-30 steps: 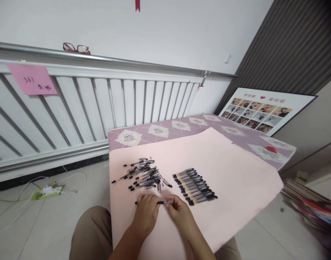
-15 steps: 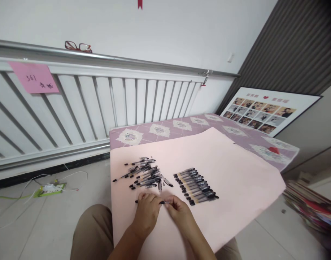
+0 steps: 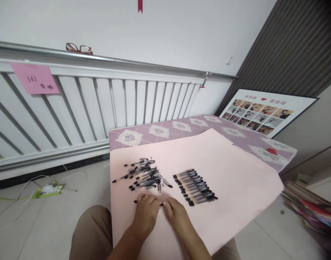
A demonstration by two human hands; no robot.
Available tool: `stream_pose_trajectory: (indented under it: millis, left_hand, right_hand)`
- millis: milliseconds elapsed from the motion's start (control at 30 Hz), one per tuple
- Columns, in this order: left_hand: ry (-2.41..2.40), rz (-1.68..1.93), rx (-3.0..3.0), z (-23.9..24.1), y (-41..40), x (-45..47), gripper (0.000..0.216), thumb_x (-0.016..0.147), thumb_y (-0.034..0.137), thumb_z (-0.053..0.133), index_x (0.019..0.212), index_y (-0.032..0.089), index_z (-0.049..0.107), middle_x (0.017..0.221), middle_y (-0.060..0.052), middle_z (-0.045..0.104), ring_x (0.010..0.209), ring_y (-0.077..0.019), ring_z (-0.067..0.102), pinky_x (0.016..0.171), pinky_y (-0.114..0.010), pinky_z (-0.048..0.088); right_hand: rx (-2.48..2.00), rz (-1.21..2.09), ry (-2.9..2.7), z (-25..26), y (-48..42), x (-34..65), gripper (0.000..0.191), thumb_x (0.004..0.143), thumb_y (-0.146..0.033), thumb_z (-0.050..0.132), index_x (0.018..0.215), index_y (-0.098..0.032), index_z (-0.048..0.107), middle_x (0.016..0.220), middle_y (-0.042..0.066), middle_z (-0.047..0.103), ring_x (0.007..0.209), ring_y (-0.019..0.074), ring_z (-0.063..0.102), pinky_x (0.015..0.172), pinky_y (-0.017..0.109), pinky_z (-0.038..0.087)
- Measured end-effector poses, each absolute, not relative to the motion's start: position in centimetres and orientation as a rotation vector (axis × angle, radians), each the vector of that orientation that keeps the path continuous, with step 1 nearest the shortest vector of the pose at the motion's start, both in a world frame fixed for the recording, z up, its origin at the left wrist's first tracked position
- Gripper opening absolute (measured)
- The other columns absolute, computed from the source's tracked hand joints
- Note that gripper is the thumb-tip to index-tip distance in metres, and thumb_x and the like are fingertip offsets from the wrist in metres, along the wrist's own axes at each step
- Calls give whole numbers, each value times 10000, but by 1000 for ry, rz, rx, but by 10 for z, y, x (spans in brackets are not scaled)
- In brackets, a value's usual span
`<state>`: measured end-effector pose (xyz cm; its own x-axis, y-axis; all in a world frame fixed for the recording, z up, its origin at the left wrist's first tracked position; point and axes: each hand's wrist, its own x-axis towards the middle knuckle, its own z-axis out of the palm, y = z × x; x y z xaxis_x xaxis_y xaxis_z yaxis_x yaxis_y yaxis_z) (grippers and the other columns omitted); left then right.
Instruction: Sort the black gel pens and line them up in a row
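Note:
Near the front of the pink sheet point(image 3: 230, 180), my left hand point(image 3: 147, 211) is closed around a pen point(image 3: 135, 202), whose black end sticks out to the left. My right hand point(image 3: 176, 212) is closed at the pen's other end, its thumb pressed against the dark tip; whatever else those fingers hold is hidden. Beyond my left hand lies a loose pile of pens point(image 3: 146, 177) with separate caps point(image 3: 166, 182) beside it. To the right, several capped pens point(image 3: 195, 186) lie side by side in a slanting row.
The sheet covers most of a table with a purple patterned cloth point(image 3: 178, 126). Behind stands a white radiator point(image 3: 127, 97), with glasses point(image 3: 79, 48) on the pipe above. A photo board point(image 3: 268, 110) leans at the right. On the floor at left is a power strip point(image 3: 48, 190) with cables.
My right hand has moved slightly in against the pen's end, closing the small gap where a thin tip showed. My left hand keeps its hold on the pen. The pile and row are unchanged.

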<state>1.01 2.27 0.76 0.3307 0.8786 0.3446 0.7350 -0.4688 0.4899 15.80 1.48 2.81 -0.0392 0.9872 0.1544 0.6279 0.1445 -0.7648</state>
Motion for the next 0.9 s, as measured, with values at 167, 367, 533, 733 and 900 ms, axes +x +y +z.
stream_pose_trajectory:
  millis: [167, 367, 533, 733, 900]
  left_hand:
    - [1424, 846, 2345, 9, 22, 11, 227, 877, 137, 459, 929, 274, 632, 894, 16, 636, 866, -156, 543, 868, -355, 302]
    - [1430, 839, 2331, 8, 23, 11, 208, 871, 131, 466, 936, 258, 618, 900, 13, 633, 880, -163, 542, 861, -345, 308]
    - [1415, 830, 2354, 5, 24, 12, 187, 870, 140, 476, 902, 255, 620, 870, 17, 630, 865, -162, 544, 847, -339, 316]
    - [1408, 845, 2334, 2, 25, 11, 191, 867, 147, 476, 930, 258, 618, 882, 11, 631, 863, -171, 543, 840, -351, 322]
    - [1382, 906, 2347, 0, 25, 11, 189, 865, 143, 461, 922, 234, 618, 875, -5, 630, 853, -181, 544, 824, -356, 339]
  right_hand:
    - [-1603, 768, -1744, 30, 14, 161, 370, 873, -411, 378, 579, -217, 491, 580, -8, 531, 578, 164, 493, 555, 265, 367]
    - [-1505, 900, -1615, 35, 15, 164, 157, 800, -343, 503, 717, -213, 525, 671, -20, 538, 651, 157, 505, 615, 246, 399]
    - [-1583, 851, -1651, 31, 16, 163, 252, 812, -347, 474, 600, -212, 478, 589, -22, 492, 594, 153, 464, 569, 254, 364]
    - [-1566, 880, -1651, 28, 14, 163, 179, 801, -325, 481, 671, -206, 514, 630, -19, 520, 619, 151, 476, 588, 251, 378]
    - [-1624, 872, -1705, 25, 13, 161, 257, 791, -344, 482, 577, -208, 439, 571, -36, 434, 575, 139, 426, 551, 246, 347]
